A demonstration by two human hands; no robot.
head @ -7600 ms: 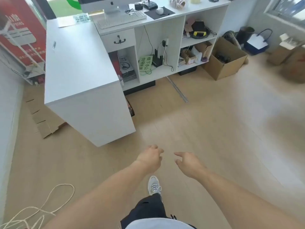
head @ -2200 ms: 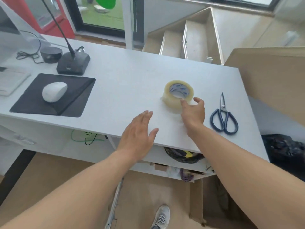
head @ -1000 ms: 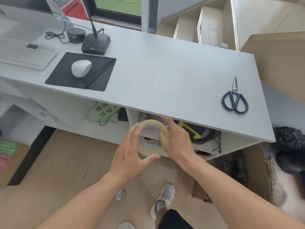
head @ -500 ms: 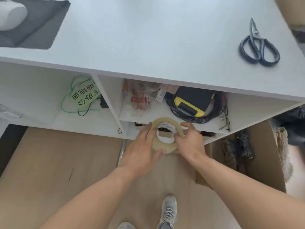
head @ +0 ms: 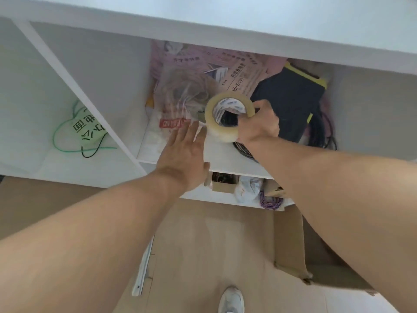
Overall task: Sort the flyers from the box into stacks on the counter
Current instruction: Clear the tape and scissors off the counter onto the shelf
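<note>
My right hand grips a roll of clear packing tape and holds it inside the upper shelf compartment under the white counter. My left hand is flat with straight fingers just left of the roll, over the shelf's front edge. Pink printed flyers lie at the back of that compartment, partly under a clear bag of string. A cardboard box stands open on the floor at lower right, mostly hidden by my right arm.
A black and yellow case with black cables fills the compartment's right side. A green sign on a green cord lies in the left compartment. The lower shelf holds a small carton and purple cord. My shoe is on the wood floor.
I have leaned in closer to the shelf. My right hand has carried the tape roll into the upper compartment, and my left hand has let go of it and now lies flat beside it.
</note>
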